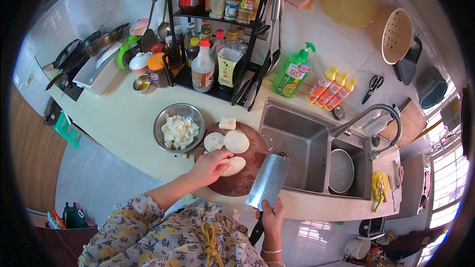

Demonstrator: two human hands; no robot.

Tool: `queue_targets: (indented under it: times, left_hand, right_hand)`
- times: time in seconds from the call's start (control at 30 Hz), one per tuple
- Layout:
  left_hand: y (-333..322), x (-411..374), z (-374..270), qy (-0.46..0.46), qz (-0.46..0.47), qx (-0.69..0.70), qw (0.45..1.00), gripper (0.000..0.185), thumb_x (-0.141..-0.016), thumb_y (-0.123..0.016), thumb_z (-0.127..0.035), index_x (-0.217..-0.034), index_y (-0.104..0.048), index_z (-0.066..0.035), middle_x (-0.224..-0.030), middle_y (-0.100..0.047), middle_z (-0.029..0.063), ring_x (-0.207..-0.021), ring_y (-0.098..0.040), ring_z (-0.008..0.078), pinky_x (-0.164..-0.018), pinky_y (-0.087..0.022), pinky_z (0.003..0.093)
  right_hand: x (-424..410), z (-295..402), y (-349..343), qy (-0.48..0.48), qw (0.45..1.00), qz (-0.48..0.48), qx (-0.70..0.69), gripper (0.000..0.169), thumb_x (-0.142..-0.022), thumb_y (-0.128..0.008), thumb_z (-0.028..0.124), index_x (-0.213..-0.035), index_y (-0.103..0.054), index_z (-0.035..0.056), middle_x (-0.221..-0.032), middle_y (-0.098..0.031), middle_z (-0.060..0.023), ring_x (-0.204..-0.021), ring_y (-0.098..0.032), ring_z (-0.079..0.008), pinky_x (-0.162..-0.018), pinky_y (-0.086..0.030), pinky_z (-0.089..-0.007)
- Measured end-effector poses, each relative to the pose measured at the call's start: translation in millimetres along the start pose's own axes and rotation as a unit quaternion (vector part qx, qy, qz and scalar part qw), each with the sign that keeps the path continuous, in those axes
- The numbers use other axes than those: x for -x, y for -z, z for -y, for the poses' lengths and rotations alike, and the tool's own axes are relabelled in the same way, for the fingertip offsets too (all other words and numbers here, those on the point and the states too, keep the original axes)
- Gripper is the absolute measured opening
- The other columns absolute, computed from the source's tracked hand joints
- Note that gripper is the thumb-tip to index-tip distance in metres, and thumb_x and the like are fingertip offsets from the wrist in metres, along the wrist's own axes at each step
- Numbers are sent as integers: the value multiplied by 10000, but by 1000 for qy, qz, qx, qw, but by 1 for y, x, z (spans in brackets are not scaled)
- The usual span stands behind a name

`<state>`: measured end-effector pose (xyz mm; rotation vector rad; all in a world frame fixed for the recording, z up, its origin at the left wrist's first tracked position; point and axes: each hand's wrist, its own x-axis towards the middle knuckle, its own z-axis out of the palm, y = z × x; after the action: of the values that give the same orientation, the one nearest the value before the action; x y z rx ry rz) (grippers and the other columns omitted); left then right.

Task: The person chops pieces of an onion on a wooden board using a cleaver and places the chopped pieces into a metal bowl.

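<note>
My right hand (272, 213) grips the black handle of a Chinese cleaver (269, 181), its broad blade raised between the board and the sink. Over the round wooden cutting board (256, 168), my left hand (211, 168) has its fingers on the edge of a pale round vegetable slice (235, 166). Two more slices lie beyond it, a larger one (236, 142) and a smaller one (214, 141). A short pale chunk (227, 122) rests at the board's far edge. Left of the board, a steel bowl (157, 139) holds white diced pieces (179, 131).
A double steel sink (297, 133) with a curved faucet (395, 118) adjoins the board on the right. Behind stands a black rack (237, 96) of bottles and jars. Dish soap (293, 72) stands behind the sink. A small metal cup (142, 83) sits at the back left.
</note>
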<state>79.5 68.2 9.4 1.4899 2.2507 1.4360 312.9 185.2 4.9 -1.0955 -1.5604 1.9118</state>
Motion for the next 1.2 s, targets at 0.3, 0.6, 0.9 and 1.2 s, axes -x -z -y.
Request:
queue_targets:
  times: [0.3,0.6,0.9,1.2]
  left_hand:
    - [-12,44,-1,116,19,-95,989,342,-761,-739,-157,-1052,-609,-34,-1031,-621,133,-920,-626,329,-782,-524,432]
    - [2,57,5,-16,36,-87,995,490,-739,-793,-283,-1146,-640,-58,-1166,-594,116,-1056,-570,328,-901,-484,428]
    - [-11,65,22,-79,27,-69,994,491,-753,-779,-309,-1169,-661,-77,-1180,-608,88,-1095,-554,307,-915,-462,434]
    - [-10,65,21,-80,27,-73,994,490,-746,-778,-311,-1159,-664,-73,-1162,-610,81,-1091,-546,297,-898,-455,424]
  right_hand:
    - [-18,23,18,216,899,113,365,142,-890,-564,-10,-1027,-526,-7,-693,-620,-129,-517,-603,-250,-479,-471,-356]
    - [-15,70,9,284,700,199,624,137,-880,-622,117,-962,-523,66,-623,-588,-117,-543,-604,-339,-496,-472,-432]
    - [-18,79,-2,312,662,211,648,149,-871,-635,127,-895,-493,88,-587,-562,-84,-509,-587,-303,-480,-463,-410]
    - [-18,78,-4,290,652,221,665,150,-876,-618,116,-888,-473,83,-593,-573,-92,-535,-609,-317,-485,-468,-424]
